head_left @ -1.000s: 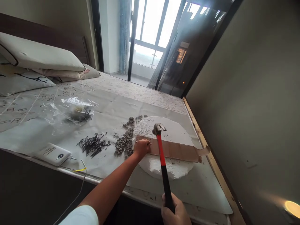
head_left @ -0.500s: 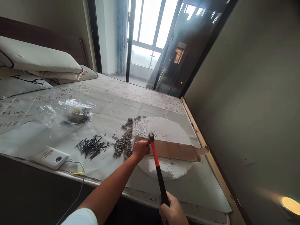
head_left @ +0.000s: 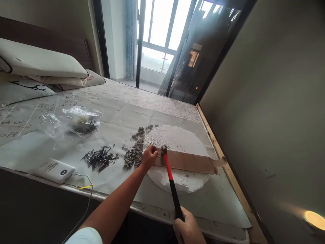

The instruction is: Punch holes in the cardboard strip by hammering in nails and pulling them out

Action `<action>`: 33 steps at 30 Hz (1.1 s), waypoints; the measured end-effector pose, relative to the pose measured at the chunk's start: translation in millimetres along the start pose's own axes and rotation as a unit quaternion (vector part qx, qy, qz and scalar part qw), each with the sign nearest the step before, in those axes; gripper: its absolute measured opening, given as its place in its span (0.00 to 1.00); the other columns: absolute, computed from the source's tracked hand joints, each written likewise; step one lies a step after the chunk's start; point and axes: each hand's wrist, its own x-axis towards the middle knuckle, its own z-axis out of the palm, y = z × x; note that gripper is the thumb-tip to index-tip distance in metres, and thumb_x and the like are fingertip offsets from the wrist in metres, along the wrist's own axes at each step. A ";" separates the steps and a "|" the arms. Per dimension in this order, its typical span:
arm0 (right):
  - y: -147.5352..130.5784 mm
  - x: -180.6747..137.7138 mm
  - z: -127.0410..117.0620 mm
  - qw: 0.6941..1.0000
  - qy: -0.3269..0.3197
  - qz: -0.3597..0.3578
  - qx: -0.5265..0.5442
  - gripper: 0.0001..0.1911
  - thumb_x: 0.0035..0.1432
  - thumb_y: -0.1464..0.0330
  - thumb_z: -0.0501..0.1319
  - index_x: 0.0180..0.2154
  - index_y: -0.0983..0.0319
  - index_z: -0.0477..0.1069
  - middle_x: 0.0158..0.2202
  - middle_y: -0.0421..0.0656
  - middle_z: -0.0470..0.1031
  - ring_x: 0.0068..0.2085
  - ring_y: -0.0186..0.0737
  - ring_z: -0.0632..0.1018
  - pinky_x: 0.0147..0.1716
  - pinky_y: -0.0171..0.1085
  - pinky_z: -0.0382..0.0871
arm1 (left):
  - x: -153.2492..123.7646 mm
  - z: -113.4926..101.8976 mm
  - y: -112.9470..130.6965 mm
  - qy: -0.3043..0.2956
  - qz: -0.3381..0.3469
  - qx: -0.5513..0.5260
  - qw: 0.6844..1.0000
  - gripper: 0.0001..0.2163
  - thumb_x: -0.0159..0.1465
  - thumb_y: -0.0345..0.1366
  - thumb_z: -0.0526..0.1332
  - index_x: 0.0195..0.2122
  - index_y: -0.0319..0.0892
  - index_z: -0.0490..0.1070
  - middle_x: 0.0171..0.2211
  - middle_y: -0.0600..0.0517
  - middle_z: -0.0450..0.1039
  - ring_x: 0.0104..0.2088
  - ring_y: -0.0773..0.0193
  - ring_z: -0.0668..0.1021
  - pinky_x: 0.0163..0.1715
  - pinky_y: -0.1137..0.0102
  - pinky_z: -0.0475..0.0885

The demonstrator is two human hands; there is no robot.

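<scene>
My right hand (head_left: 189, 226) is wrapped round the black end of a claw hammer (head_left: 169, 171) with a red and black handle. The hammer's head rests over a brown cardboard strip (head_left: 191, 162), which lies across a white, rough-surfaced round slab (head_left: 175, 135). At the strip's left end is my left hand (head_left: 149, 157), its thumb and fingers drawn together; whatever they hold, if anything, is too small to make out. Grey stone-like fragments (head_left: 134, 155) lie beside the slab, close to my left hand. Farther left is a heap of nails (head_left: 99, 158).
A clear plastic bag (head_left: 82, 123) with something dark inside lies on the bed's grey sheet (head_left: 122, 117). A white power bank (head_left: 54, 170) with a cable sits at the near edge. Pillows (head_left: 43, 62) are at the left; a wooden rail (head_left: 215, 145) runs along the right.
My left hand has moved a little left and up along the cardboard, away from the hammer head. The hammer has hardly moved in my right hand.
</scene>
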 end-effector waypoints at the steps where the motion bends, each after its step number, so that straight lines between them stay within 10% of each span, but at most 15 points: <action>1: -0.2 -0.9 0.1 1.000 -0.001 -0.004 0.005 0.03 0.41 0.67 0.50 0.23 0.60 0.57 0.10 0.27 0.49 0.10 0.24 0.51 0.09 0.27 0.44 | -0.1 -0.6 0.3 -0.001 -0.007 -0.016 1.000 0.03 0.50 0.31 0.52 0.24 0.41 0.63 0.21 0.57 0.62 0.23 0.70 0.65 0.24 0.75 0.62; 16: 13.0 7.8 -9.0 0.992 0.025 -0.086 -0.083 0.03 0.46 0.68 0.47 0.25 0.59 0.56 0.13 0.30 0.53 0.13 0.29 0.57 0.13 0.30 0.50 | -11.4 -68.4 -1.0 0.104 0.008 0.004 0.995 0.07 0.51 0.33 0.52 0.29 0.40 0.67 0.26 0.53 0.69 0.26 0.67 0.71 0.28 0.73 0.66; 21: -18.6 45.9 -41.6 0.884 0.182 -0.146 -0.405 0.08 0.51 0.67 0.49 0.27 0.63 0.64 0.21 0.39 0.65 0.25 0.36 0.68 0.24 0.31 0.58 | -17.8 -84.2 -19.9 0.093 -0.026 0.102 0.990 0.10 0.53 0.34 0.53 0.33 0.39 0.71 0.32 0.49 0.73 0.32 0.64 0.74 0.33 0.70 0.69; 33: -35.1 112.4 -69.0 0.779 0.258 -0.016 -0.570 0.15 0.55 0.66 0.54 0.37 0.72 0.71 0.33 0.58 0.75 0.36 0.50 0.76 0.31 0.38 0.63 | -20.6 -67.3 -27.4 0.000 -0.026 0.153 0.988 0.12 0.53 0.28 0.54 0.38 0.37 0.72 0.37 0.46 0.72 0.33 0.64 0.75 0.37 0.70 0.69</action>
